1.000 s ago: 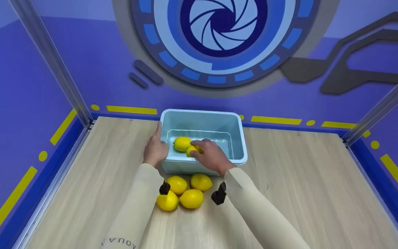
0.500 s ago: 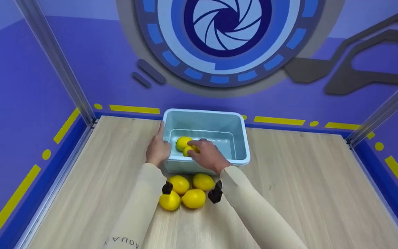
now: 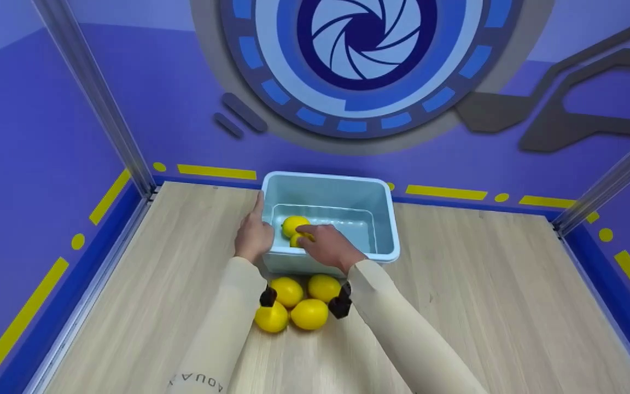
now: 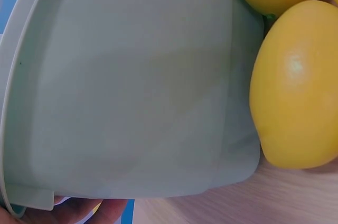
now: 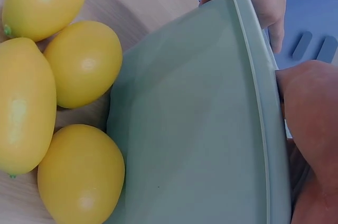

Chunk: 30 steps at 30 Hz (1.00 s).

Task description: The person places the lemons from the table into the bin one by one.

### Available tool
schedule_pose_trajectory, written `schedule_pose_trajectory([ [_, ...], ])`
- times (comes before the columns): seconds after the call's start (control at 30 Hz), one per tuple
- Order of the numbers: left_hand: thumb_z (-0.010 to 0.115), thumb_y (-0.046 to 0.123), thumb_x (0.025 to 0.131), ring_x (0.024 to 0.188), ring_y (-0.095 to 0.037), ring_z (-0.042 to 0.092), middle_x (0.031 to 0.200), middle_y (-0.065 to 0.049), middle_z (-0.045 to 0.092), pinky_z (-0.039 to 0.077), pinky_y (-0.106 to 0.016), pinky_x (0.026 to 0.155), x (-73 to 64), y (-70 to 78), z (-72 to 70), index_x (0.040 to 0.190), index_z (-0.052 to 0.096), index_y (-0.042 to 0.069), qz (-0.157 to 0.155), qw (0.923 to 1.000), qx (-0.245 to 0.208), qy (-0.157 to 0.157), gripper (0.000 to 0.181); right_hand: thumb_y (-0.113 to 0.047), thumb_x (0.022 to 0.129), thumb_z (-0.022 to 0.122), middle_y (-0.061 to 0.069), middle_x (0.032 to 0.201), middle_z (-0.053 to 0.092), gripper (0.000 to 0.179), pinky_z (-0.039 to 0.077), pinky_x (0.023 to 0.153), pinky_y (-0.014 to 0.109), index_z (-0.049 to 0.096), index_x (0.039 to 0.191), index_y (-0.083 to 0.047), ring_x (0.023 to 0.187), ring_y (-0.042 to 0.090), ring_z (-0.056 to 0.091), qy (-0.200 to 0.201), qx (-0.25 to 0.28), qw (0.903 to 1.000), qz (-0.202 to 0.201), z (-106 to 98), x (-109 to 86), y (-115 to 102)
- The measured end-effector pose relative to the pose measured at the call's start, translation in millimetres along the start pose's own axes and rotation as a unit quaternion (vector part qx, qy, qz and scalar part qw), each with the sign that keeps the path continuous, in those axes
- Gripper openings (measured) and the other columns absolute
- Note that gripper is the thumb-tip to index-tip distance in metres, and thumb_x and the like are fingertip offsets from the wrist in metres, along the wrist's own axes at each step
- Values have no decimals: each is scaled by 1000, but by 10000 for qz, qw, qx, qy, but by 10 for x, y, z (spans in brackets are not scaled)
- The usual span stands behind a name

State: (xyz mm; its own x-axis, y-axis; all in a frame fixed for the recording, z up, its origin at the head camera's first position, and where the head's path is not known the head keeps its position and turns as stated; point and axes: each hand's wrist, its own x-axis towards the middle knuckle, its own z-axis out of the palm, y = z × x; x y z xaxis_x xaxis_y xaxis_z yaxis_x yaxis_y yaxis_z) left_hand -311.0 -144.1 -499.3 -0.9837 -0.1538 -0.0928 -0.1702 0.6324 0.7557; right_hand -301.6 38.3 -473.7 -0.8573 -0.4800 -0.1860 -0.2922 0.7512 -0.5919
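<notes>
A light blue plastic bin (image 3: 342,191) stands against the back wall. My left hand (image 3: 255,235) grips its left rim, thumb over the edge and fingers (image 4: 79,211) down the outside, the index finger pointing forward along the rim. Inside the bin, my right hand (image 3: 330,246) holds a yellow lemon (image 3: 295,241) between thumb and fingers, low near the front left corner. That lemon is partly hidden by the fingers. A second lemon (image 3: 294,223) lies just behind it on the bin floor. In the right wrist view, the bin wall hides what my right hand (image 5: 317,123) holds.
Several lemons (image 3: 309,314) lie clustered on the wooden tabletop (image 3: 490,306) before the bin, between my forearms; the rear ones sit close to its front wall (image 5: 185,118). Printed blue panels (image 3: 96,109) with metal posts enclose the table at the back and sides.
The right hand and its lemon have shifted slightly left inside the bin, closer to the left hand. The whole head view has drifted a little. The left hand keeps its hold on the rim.
</notes>
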Motion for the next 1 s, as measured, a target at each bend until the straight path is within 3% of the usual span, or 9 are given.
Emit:
schedule_pose_trajectory([
  [0.23,40,7,93,137,-32,42,158,-9,32,33,-49,114,-5,3,4,157,6,29,-53,10000,-42,-7,75,-42,103,35,4,144,53,47,32,115,46,46,145,-22,136,26,46,-413,-441,9981,90,2,5,0],
  [0.47,39,7,93,138,-29,40,159,-6,29,30,-48,116,-6,7,11,157,7,30,-32,10000,-21,52,75,-60,98,26,2,153,42,62,23,118,53,38,149,-27,142,31,35,-781,-379,9955,368,6,3,-12],
  [0.77,38,9,94,136,-29,42,159,-6,29,30,-49,116,-7,25,32,156,7,33,-33,9999,-124,8,73,-62,97,28,2,151,45,64,24,118,50,43,147,-25,139,30,39,-696,-435,9948,610,11,-24,-8],
  [1.0,40,8,94,136,-30,42,156,-8,34,31,-49,115,-14,1,2,156,8,32,-69,9998,-173,66,74,-59,98,30,3,135,60,61,35,111,49,55,138,-20,126,28,52,-340,-402,9983,241,41,-7,-14],
])
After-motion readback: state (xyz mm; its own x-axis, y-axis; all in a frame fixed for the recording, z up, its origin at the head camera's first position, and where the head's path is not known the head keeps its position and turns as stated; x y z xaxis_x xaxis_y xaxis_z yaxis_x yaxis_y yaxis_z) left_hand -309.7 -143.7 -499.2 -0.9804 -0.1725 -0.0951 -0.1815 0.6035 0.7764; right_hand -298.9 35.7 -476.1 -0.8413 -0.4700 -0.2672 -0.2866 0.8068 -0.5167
